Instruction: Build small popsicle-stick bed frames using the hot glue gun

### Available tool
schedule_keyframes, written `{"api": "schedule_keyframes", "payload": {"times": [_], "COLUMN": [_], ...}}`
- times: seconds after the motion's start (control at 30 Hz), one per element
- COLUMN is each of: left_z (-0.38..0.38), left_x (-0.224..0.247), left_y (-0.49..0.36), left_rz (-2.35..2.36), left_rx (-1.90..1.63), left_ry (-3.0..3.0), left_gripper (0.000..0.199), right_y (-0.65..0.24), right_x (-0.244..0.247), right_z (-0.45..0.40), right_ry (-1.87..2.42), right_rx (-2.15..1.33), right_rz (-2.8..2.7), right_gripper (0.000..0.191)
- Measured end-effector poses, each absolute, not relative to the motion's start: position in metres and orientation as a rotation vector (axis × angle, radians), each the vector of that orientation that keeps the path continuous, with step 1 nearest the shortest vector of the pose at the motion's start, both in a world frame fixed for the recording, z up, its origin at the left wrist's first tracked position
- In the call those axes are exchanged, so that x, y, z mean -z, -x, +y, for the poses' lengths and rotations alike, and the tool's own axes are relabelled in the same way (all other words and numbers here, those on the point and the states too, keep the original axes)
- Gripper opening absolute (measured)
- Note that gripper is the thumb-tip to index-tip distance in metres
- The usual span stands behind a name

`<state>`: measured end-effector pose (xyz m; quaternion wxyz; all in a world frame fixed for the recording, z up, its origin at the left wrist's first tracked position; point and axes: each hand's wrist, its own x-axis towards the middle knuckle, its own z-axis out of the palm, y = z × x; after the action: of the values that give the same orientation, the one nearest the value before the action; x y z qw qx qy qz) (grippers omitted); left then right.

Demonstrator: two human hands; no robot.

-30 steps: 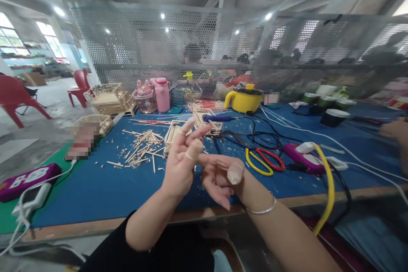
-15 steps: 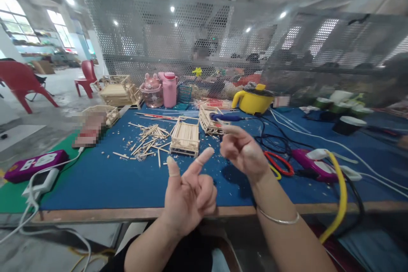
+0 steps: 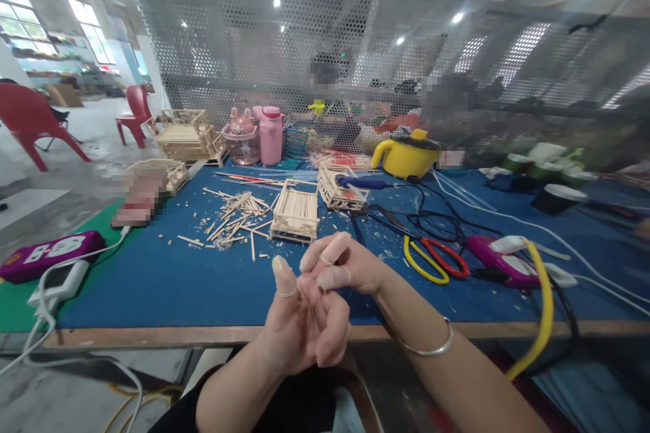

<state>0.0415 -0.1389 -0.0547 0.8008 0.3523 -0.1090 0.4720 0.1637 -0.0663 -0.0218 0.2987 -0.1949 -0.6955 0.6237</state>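
Observation:
Above the front of the blue table mat [image 3: 167,291], my two hands meet. My left hand [image 3: 305,331] is turned palm up, thumb raised and apart, other fingers loosely bent. Pale wraps, like tape or finger cots, cover its thumb and some of my right fingertips. My right hand [image 3: 350,267] closes its fingers around my left index finger, hiding its tip. Just beyond them stands a small frame of wooden sticks [image 3: 295,211]. A second stick frame [image 3: 341,191] sits behind it, with a blue-handled corded tool [image 3: 360,182] resting across it.
Loose wooden sticks [image 3: 236,216] and chips lie left of centre. Scissors [image 3: 429,262] with yellow and red loops lie to the right, near black cables and a purple power strip [image 3: 500,264]. A yellow pot [image 3: 409,154] and pink bottle [image 3: 271,135] stand at the back before a perforated screen [image 3: 244,47].
My right hand has come down and left, onto my left index finger, which was stretched out before. The scissors' handles are now uncovered.

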Motion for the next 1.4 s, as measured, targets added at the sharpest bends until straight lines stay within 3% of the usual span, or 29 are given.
{"api": "schedule_keyframes", "payload": {"times": [0.23, 0.4, 0.63, 0.77, 0.9, 1.0, 1.23, 1.4], "left_z": [-0.134, -0.139, -0.135, -0.139, -0.145, -0.145, -0.140, -0.145], "left_x": [0.045, 0.042, 0.053, 0.055, 0.053, 0.054, 0.052, 0.053], "left_y": [-0.030, -0.027, -0.029, -0.024, -0.019, -0.017, -0.011, -0.012], "left_rz": [-0.201, -0.217, 0.020, 0.596, 0.837, 0.868, 0.900, 0.850], "left_rx": [-0.944, -0.985, -1.093, -1.261, -1.235, -1.195, -1.294, -1.215], "left_ry": [-0.707, -0.623, -0.740, -1.119, -1.399, -1.481, -1.310, -1.350], "left_gripper": [0.088, 0.085, 0.079, 0.080, 0.081, 0.081, 0.087, 0.088], "right_y": [-0.165, -0.158, -0.155, -0.160, -0.162, -0.160, -0.159, -0.157], "right_x": [0.027, 0.031, 0.035, 0.030, 0.027, 0.026, 0.029, 0.032], "right_z": [-0.068, -0.065, -0.065, -0.066, -0.067, -0.069, -0.070, -0.071], "right_ry": [0.368, 0.461, 0.546, 0.517, 0.548, 0.551, 0.626, 0.653], "right_rx": [-1.697, -1.636, -1.647, -1.293, -0.593, -0.360, -1.096, -0.799], "right_rz": [-1.492, -1.464, -1.661, -1.655, -1.777, -1.862, -1.719, -1.728], "right_gripper": [0.055, 0.033, 0.027, 0.054, 0.010, 0.006, 0.028, 0.024]}}
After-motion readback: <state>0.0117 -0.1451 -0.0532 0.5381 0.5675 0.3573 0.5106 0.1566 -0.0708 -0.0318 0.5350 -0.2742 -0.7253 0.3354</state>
